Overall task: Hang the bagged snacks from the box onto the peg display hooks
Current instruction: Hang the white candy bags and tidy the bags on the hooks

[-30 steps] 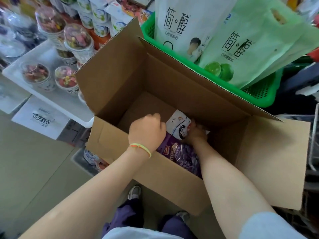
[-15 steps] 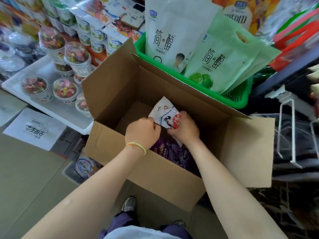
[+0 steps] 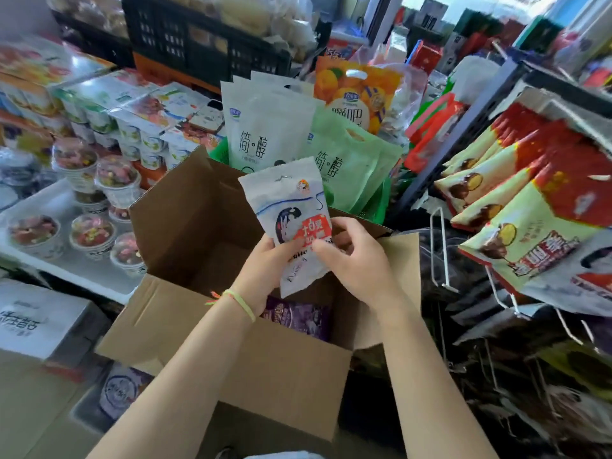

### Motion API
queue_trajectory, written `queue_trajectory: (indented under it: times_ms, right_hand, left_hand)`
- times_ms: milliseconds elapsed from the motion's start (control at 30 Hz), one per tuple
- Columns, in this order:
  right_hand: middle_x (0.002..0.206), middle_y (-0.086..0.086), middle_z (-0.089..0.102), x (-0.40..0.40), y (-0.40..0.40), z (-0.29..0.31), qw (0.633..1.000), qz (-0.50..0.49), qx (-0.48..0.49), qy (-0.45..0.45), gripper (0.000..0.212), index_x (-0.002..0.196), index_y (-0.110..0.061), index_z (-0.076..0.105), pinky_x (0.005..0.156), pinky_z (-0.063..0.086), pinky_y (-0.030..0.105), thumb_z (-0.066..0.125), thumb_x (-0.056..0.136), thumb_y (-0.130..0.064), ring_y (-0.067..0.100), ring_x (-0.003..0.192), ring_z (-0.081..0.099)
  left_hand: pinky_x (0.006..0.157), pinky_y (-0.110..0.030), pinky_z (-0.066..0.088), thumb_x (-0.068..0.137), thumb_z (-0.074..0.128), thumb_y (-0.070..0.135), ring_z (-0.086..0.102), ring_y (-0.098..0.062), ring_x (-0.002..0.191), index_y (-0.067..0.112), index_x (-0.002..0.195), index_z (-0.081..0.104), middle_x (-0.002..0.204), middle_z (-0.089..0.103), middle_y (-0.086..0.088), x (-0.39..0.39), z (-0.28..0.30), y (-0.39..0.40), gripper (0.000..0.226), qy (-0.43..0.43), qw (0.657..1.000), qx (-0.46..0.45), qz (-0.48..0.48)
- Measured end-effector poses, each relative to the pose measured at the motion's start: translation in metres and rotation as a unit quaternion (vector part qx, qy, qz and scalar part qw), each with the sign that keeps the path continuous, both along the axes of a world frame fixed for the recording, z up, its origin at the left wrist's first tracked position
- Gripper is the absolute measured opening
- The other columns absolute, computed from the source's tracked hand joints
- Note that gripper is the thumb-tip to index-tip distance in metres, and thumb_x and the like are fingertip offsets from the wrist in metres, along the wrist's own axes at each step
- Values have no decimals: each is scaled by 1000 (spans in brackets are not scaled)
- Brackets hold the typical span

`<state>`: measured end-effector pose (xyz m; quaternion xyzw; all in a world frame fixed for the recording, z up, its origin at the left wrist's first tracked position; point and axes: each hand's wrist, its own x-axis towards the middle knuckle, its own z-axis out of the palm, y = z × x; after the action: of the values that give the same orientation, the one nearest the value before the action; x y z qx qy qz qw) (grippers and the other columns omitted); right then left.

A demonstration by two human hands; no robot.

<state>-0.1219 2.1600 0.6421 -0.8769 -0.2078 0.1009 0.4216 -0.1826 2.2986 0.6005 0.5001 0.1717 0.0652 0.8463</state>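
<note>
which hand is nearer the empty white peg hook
Right. The right hand holds the white snack bag just left of the empty peg hook; the left hand sits farther left.

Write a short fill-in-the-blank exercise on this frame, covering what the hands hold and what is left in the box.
1. Both the left hand and the right hand hold a ____ snack bag.
2. The bag is held above the open ____ box.
3. A ____ bag lies inside the box.
4. An empty peg hook stands to the person's ____.

Missing words: white; cardboard; purple; right
</note>
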Motion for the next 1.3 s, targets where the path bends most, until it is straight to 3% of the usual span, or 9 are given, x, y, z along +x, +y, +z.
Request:
queue_trajectory:
  times_ms: [100, 267, 400, 500, 700, 833, 1000, 1167, 1300]
  right_hand:
    - [99, -6, 70, -3, -23, 19, 998, -51, 22, -10, 49, 103, -32, 66, 93, 53, 44, 55, 82, -75, 19, 105, 64]
    - [105, 4, 77, -24, -67, 50, 953, -34, 263, 146, 35, 115, -17, 68, 85, 60, 34, 63, 92, -43, 21, 97, 74]
    - [95, 12, 76, -28, -113, 68, 945, -63, 315, 63, 37, 107, -2, 69, 70, 58, 28, 64, 89, -34, 22, 84, 74]
    - [91, 10, 75, -27, -156, 83, 945, -101, 309, -27, 27, 92, -9, 70, 76, 58, 26, 66, 89, -36, 13, 81, 72]
    - [114, -1, 73, -8, -240, 94, 924, -183, 336, -11, 87, 121, -28, 67, 90, 57, 42, 50, 67, -93, 15, 102, 70]
    - [119, 6, 72, 16, -286, 110, 884, -231, 406, -8, 77, 123, -19, 66, 100, 51, 55, 65, 74, -78, 26, 111, 69]
    - [103, 7, 77, 46, -320, 110, 843, -269, 465, 23, 21, 100, -16, 74, 94, 56, 53, 67, 94, -35, 27, 98, 74]
    - [92, 2, 78, 70, -330, 113, 863, -267, 428, -20, 16, 88, -21, 74, 83, 61, 43, 67, 95, -32, 22, 89, 75]
    - [74, -3, 72, 84, -331, 125, 880, -252, 397, -71, 22, 80, -19, 72, 67, 59, 31, 66, 96, -32, 14, 72, 70]
  left_hand:
    - [78, -35, 62, 100, 57, 31, 76, -24, 94, 17, 113, 68, 106, 77, -7, -3, 25, -11, 22, -17, 998, 48, -46]
    - [82, -46, 61, 86, 65, 43, 74, -36, 93, 4, 109, 72, 103, 76, -17, -4, 71, -59, 46, -76, 992, 84, -53]
    - [79, -42, 61, 84, 68, 33, 75, -34, 92, 2, 106, 71, 103, 76, -19, 0, 93, -104, 38, -119, 985, 83, -93]
    - [83, -36, 59, 76, 74, 14, 74, -28, 100, 4, 113, 68, 109, 76, -13, 8, 110, -141, 39, -173, 962, 123, -173]
    - [88, -33, 58, 75, 76, 7, 72, -23, 106, 6, 116, 67, 112, 76, -7, 37, 125, -214, 42, -225, 920, 213, -239]
    - [97, -46, 56, 74, 79, 13, 71, -24, 109, 8, 119, 67, 115, 75, -6, 55, 116, -260, 47, -203, 909, 250, -265]
    - [92, -49, 58, 76, 88, 25, 72, -15, 105, 20, 129, 59, 116, 74, 4, 76, 107, -306, 60, -210, 909, 317, -168]
    - [109, -40, 47, 90, 74, 29, 47, -10, 139, 38, 157, 21, 157, 39, 15, 95, 108, -329, 86, -313, 859, 403, -38]
    - [95, -9, 38, 98, 57, 30, 52, -5, 120, 37, 153, 38, 136, 57, 5, 111, 111, -340, 58, -298, 809, 506, 33]
